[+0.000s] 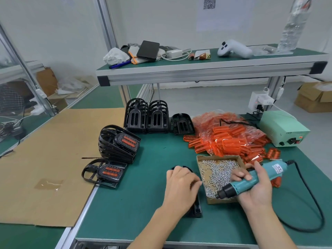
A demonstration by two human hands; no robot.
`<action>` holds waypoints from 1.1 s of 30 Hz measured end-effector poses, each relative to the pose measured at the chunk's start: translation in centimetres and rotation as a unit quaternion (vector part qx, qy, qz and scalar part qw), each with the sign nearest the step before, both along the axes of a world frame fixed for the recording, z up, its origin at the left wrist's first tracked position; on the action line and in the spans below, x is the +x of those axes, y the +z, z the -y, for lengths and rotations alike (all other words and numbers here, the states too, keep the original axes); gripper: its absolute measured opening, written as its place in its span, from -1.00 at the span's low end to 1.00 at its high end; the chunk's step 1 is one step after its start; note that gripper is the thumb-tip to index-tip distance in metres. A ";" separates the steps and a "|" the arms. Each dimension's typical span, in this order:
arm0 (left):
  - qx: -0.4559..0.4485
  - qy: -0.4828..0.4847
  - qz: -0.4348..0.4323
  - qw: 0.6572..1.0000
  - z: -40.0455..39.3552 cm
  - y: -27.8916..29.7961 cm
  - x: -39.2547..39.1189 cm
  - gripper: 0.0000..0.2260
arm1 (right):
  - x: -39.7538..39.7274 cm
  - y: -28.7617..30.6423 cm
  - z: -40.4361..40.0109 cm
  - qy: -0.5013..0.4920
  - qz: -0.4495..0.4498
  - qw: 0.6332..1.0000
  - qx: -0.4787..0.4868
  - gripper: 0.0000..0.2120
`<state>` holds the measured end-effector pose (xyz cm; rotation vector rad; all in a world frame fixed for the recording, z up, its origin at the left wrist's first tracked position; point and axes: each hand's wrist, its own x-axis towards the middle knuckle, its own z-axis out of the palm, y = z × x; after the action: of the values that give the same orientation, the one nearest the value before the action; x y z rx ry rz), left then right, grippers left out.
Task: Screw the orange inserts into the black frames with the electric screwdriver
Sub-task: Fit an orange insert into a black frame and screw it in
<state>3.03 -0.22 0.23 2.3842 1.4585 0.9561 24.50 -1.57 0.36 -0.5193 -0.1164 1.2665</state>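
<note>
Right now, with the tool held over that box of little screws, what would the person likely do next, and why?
Probably dip the electric screwdriver tip into the box of screws to pick one up. The right hand grips the tool with its tip just above the screws, while the left hand rests on a black frame on the mat, seemingly steadying it for fastening.

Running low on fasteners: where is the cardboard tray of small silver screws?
The cardboard tray of small silver screws sits right of centre, before the orange inserts, under the teal electric screwdriver.

Assembly workshop: aluminium-framed workbench (pixel 197 72), screws (pixel 218 169).
</note>
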 end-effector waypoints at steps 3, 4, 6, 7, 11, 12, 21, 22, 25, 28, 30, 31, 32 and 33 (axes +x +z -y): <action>-0.003 -0.069 -0.068 0.995 -1.2 2.0 3.0 -0.89 | -0.1 -0.2 0.2 0.014 0.012 1.000 0.003 -0.77; -0.009 -0.079 -0.121 0.989 -1.6 2.4 4.0 -0.87 | -0.1 -0.2 0.3 0.017 0.016 1.000 0.002 -0.76; -0.023 -0.071 -0.263 0.962 -2.2 2.9 5.8 -0.87 | -0.1 -0.3 0.4 0.017 0.019 1.000 -0.003 -0.72; -0.031 -0.063 -0.319 0.945 -2.4 3.0 6.6 -0.89 | -0.1 -0.2 0.4 0.014 0.019 1.000 -0.003 -0.71; -0.054 -0.039 -0.380 0.923 -2.7 2.5 8.0 -0.89 | -0.2 -0.1 0.5 0.014 0.015 1.000 0.000 -0.70; -0.050 -0.035 -0.381 0.922 -2.7 2.4 8.0 -0.89 | -0.2 -0.1 0.5 0.013 0.014 1.000 0.000 -0.70; -0.041 -0.041 -0.352 0.934 -3.2 1.7 7.4 -0.91 | -0.4 -0.1 0.5 0.012 0.024 1.000 -0.008 -0.71; -0.045 -0.042 -0.354 0.933 -3.1 1.9 7.4 -0.90 | -0.4 -0.1 0.5 0.012 0.023 1.000 -0.008 -0.71; -0.063 -0.050 -0.353 0.932 -3.1 2.3 7.4 -0.86 | -0.4 -0.1 0.5 0.012 0.021 1.000 -0.010 -0.72; -0.071 -0.053 -0.345 0.935 -3.2 2.5 7.4 -0.93 | -0.3 -0.1 0.5 0.015 0.023 1.000 -0.012 -0.73; -0.074 -0.051 -0.318 0.944 -3.2 2.2 7.2 -0.92 | -0.3 -0.1 0.5 0.017 0.019 1.000 -0.014 -0.73; -0.074 -0.052 -0.296 0.951 -3.2 1.9 7.2 -0.89 | -0.3 -0.2 0.5 0.015 0.016 1.000 -0.014 -0.73; -0.073 -0.054 -0.268 0.959 -3.1 1.7 7.1 -0.86 | -0.3 -0.2 0.5 0.014 0.013 1.000 -0.015 -0.73; -0.073 -0.057 -0.233 0.968 -3.0 1.4 6.9 -0.83 | -0.3 -0.2 0.5 0.015 0.011 1.000 -0.016 -0.73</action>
<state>9.89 2.76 1.65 2.6568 1.4458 0.2541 24.20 -2.08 0.16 -0.5617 -0.1231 1.2930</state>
